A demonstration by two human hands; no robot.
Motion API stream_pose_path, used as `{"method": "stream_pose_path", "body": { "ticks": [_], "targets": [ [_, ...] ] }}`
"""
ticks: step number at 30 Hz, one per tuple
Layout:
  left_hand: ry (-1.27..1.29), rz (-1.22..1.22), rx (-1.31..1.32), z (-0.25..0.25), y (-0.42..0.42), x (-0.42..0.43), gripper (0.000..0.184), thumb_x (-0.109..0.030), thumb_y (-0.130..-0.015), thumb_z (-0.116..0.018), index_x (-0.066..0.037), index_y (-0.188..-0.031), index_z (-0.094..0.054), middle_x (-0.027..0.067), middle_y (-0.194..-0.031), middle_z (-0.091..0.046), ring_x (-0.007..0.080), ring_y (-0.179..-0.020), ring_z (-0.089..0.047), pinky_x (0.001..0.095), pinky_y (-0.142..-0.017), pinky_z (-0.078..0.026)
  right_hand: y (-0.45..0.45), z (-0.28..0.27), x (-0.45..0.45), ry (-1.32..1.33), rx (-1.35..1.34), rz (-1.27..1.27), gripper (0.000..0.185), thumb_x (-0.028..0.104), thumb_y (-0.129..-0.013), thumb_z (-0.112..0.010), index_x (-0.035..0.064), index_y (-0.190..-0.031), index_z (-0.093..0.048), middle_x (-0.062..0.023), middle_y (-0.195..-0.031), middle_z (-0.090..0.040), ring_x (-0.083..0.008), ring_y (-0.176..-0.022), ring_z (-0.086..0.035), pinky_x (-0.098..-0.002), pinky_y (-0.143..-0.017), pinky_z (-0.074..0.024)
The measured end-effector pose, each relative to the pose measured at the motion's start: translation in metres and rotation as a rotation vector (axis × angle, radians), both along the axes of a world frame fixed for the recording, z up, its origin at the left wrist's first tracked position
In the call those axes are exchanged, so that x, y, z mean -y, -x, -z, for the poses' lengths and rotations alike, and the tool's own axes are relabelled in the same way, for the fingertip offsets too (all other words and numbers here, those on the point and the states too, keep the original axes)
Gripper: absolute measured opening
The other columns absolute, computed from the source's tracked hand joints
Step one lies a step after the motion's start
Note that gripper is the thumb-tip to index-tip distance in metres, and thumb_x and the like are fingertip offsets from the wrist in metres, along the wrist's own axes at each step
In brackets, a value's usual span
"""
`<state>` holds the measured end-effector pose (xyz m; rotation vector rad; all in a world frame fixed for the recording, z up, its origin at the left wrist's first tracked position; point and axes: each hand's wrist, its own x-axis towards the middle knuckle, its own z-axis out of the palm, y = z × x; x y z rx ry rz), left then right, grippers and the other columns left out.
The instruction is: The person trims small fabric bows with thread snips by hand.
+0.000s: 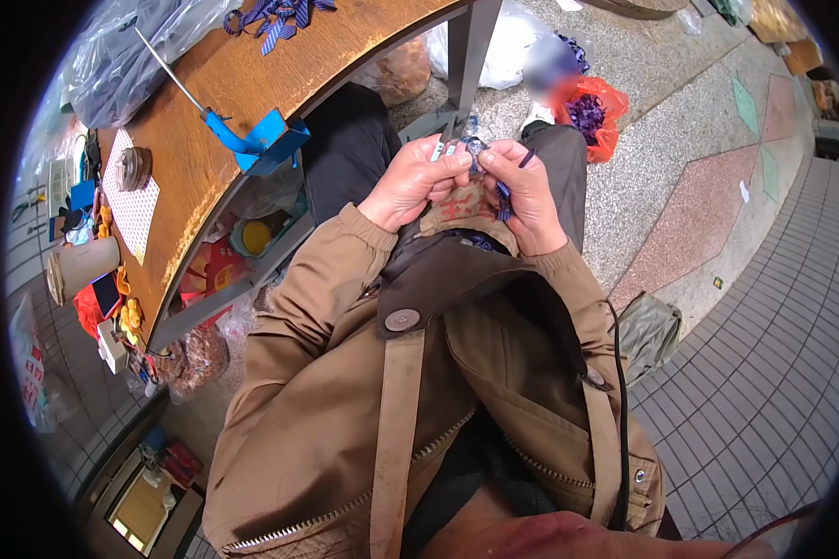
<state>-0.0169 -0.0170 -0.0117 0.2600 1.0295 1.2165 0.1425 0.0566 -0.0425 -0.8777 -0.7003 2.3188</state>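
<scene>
Above my lap, both hands are close together with their fingers pinched. My left hand (418, 183) and my right hand (529, 191) meet at a small blue patterned fabric strip (475, 146), gripped between thumbs and fingertips. Its dark blue end (504, 203) hangs below my right fingers. Something small and pale green shows by my left fingertips, too little to name. Under the hands, a beige cloth with red marks (457, 210) lies over my lap, with more dark blue fabric (483, 242) at its edge. A brown apron (447, 275) covers my front.
A wooden table (205, 56) curves along the left, bearing striped navy strips (284, 17), a blue metal fixture with a rod (252, 140) and a glass jar (133, 170). A red bag (598, 116) of purple-blue pieces sits on the floor beyond my right knee.
</scene>
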Motion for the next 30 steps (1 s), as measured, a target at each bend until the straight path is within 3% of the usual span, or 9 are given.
{"method": "stream_pose_path", "body": {
  "ticks": [2, 6, 7, 11, 17, 21, 26, 30],
  "targets": [
    [-0.005, -0.002, -0.026, 0.004, -0.001, 0.001, 0.005, -0.003, -0.087, -0.060, -0.004, -0.091, -0.058, 0.0060, -0.071, -0.061, 0.0040, -0.049, -0.041, 0.0150, -0.044, -0.029, 0.005, -0.001, 0.004, -0.032, 0.066, 0.023, 0.005, 0.004, -0.086, -0.065, 0.0028, -0.091, -0.063, -0.0030, -0.063, -0.058, -0.0073, -0.053, -0.050, -0.0179, -0.048, -0.0379],
    [-0.185, -0.065, -0.513, 0.016, -0.014, -0.001, 0.012, 0.002, -0.083, -0.062, -0.004, -0.092, -0.059, 0.0045, -0.072, -0.062, 0.0089, -0.053, -0.049, 0.0195, -0.048, -0.038, 0.012, -0.001, 0.011, -0.546, 0.503, 0.062, 0.008, 0.002, -0.083, -0.064, 0.0035, -0.091, -0.064, -0.0014, -0.066, -0.059, -0.0073, -0.059, -0.051, -0.0186, -0.055, -0.0407],
    [-0.184, -0.064, -0.513, 0.017, -0.016, -0.001, 0.012, 0.002, -0.083, -0.062, -0.004, -0.092, -0.059, 0.0045, -0.072, -0.062, 0.0089, -0.053, -0.049, 0.0195, -0.048, -0.038, 0.012, 0.000, 0.012, -0.544, 0.503, 0.063, 0.008, 0.002, -0.083, -0.064, 0.0035, -0.091, -0.064, -0.0014, -0.066, -0.059, -0.0073, -0.059, -0.051, -0.0186, -0.055, -0.0407],
    [-0.405, -0.034, -1.511, 0.016, -0.021, 0.001, 0.016, 0.005, -0.076, -0.064, -0.004, -0.089, -0.060, 0.0033, -0.073, -0.062, 0.0143, -0.057, -0.054, 0.0243, -0.054, -0.043, 0.012, 0.006, 0.012, -0.772, 0.703, 0.055, 0.011, 0.002, -0.082, -0.064, 0.0035, -0.092, -0.065, 0.0009, -0.068, -0.059, -0.0072, -0.057, -0.049, -0.0195, -0.054, -0.0404],
    [-0.387, -0.278, -1.664, 0.012, -0.020, -0.003, 0.020, 0.007, -0.069, -0.065, -0.004, -0.085, -0.062, 0.0041, -0.075, -0.063, 0.0171, -0.057, -0.054, 0.0266, -0.056, -0.044, 0.011, 0.004, 0.015, -0.733, 0.582, 0.064, 0.011, 0.002, -0.081, -0.067, 0.0049, -0.091, -0.066, 0.0013, -0.070, -0.061, -0.0059, -0.059, -0.049, -0.0189, -0.055, -0.0400],
    [-0.465, -0.338, -1.658, 0.014, -0.016, -0.003, 0.020, 0.004, -0.065, -0.066, -0.006, -0.080, -0.061, 0.0034, -0.075, -0.064, 0.0219, -0.057, -0.056, 0.0310, -0.054, -0.046, 0.006, 0.007, 0.011, -0.488, 0.360, -0.066, 0.011, 0.002, -0.082, -0.068, 0.0036, -0.093, -0.067, 0.0003, -0.074, -0.063, -0.0044, -0.062, -0.050, -0.0171, -0.057, -0.0400],
    [-0.604, -0.276, -1.658, 0.022, -0.016, -0.003, 0.018, 0.006, -0.069, -0.067, -0.003, -0.084, -0.062, 0.0046, -0.079, -0.065, 0.0177, -0.062, -0.056, 0.0262, -0.058, -0.044, 0.011, 0.009, 0.011, -0.292, 0.101, 0.094, 0.012, 0.002, -0.084, -0.069, 0.0008, -0.096, -0.067, 0.0004, -0.077, -0.064, -0.0031, -0.064, -0.051, -0.0149, -0.059, -0.0392],
    [-0.498, -0.217, -1.483, 0.011, -0.020, -0.001, 0.015, 0.001, -0.073, -0.068, -0.002, -0.087, -0.064, 0.0048, -0.080, -0.066, 0.0167, -0.063, -0.056, 0.0253, -0.059, -0.044, 0.010, 0.003, 0.010, -0.237, 0.149, 0.109, 0.013, 0.002, -0.086, -0.068, -0.0010, -0.098, -0.068, 0.0003, -0.078, -0.064, -0.0027, -0.065, -0.051, -0.0138, -0.060, -0.0389]
  ]
}}
